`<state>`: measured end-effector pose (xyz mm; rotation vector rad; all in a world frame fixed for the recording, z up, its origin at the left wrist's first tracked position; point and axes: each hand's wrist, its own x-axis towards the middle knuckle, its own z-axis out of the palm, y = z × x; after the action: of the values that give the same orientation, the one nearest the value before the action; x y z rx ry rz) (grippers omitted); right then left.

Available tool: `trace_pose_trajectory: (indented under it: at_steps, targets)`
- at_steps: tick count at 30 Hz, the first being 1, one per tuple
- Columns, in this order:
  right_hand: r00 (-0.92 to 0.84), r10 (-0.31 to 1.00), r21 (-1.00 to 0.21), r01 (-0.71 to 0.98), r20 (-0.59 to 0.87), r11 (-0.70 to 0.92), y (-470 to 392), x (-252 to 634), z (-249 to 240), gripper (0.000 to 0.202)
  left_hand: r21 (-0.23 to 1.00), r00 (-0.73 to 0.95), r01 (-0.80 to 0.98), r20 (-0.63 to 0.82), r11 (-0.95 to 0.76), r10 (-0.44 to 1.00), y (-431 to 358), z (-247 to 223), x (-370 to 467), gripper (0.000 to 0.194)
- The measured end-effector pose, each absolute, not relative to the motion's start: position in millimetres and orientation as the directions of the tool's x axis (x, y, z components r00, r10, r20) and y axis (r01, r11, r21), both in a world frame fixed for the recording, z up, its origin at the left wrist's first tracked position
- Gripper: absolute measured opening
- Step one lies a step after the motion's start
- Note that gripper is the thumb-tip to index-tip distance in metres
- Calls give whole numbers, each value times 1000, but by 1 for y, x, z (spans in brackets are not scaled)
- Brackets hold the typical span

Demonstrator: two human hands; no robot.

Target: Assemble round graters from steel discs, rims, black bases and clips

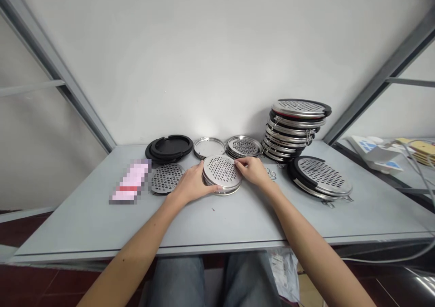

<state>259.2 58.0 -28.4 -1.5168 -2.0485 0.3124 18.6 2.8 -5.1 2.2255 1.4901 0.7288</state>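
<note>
Both bare hands at work on a perforated metal disc [222, 170], which lies between them over the bench [238, 221], a metal rim [228, 192] showing beneath it. The left hand [193, 182] is partly open and curved about the disc's left side, its thumb along the near edge. The right hand [252, 170] is nearly closed, thumb and fingers drawn together on the right edge; together they hold the disc. Just left of the left hand lies a dark perforated plate [166, 178]; farther left, a blurred pink item [131, 182]. Beyond the left hand are black trays [172, 146], one upon another. Directly beyond both hands, a shallow metal pan [210, 147] stands beside a pan stack [244, 146], whose top member holds a perforated insert. Beyond and right of the right hand rises a tall pile [295, 132] of round units, with wire clasps on its sides. Right of that hand, small loose clasps [271, 174] lie near a black-edged round unit [321, 177].
</note>
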Motion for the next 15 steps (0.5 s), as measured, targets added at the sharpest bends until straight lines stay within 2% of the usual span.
trace_pose_trajectory:
  at_steps: [5, 11, 15]
  targets:
    - [-210, 927, -439, 834, 310, 335, 59, 259, -29, 33, 549, 303, 760, 176, -349, 937, -1, -2, 21, 83]
    - [-202, 930, -362, 879, 308, 311, 58, 258, -30, 44, 488, 323, 801, 139, -348, 936, -4, 0, 24, 86]
    - [-178, 923, -349, 888, 340, 300, 56, 257, -27, 42, 548, 331, 756, 152, -358, 931, -3, -1, 25, 87]
